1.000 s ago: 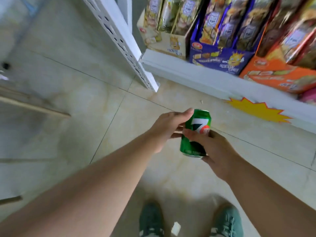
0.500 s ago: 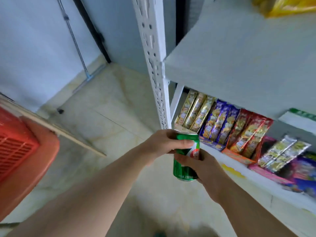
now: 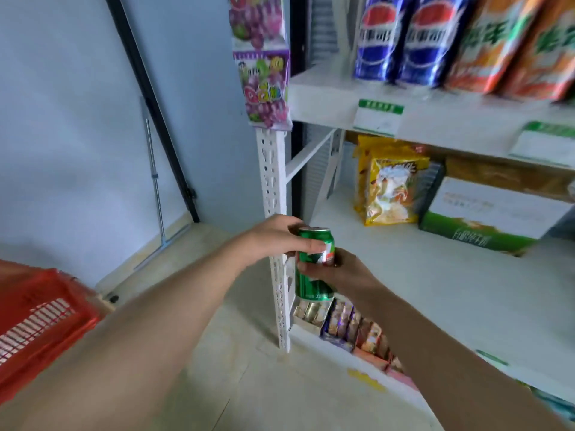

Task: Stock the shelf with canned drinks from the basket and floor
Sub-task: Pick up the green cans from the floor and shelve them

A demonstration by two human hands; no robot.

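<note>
Green can (image 3: 311, 283) held upright in both hands at the front-left corner of the middle shelf (image 3: 435, 293).

The left hand (image 3: 273, 239) grips the can near its top, fingers curled across the front. The right hand (image 3: 345, 272) wraps the can's middle from the far side, fingers curled round it. The can is off the floor and, in this view, overlaps the white upright post (image 3: 273, 181) – just at the shelf's front-left edge, not resting on it. On that shelf, yellow snack bags (image 3: 389, 188) stand at 2 o'clock from the can, with a white-and-green carton (image 3: 485, 219) just beside them. A red basket (image 3: 40, 306) sits at 8 o'clock, at the left edge of view – its contents cannot be made out.
</note>
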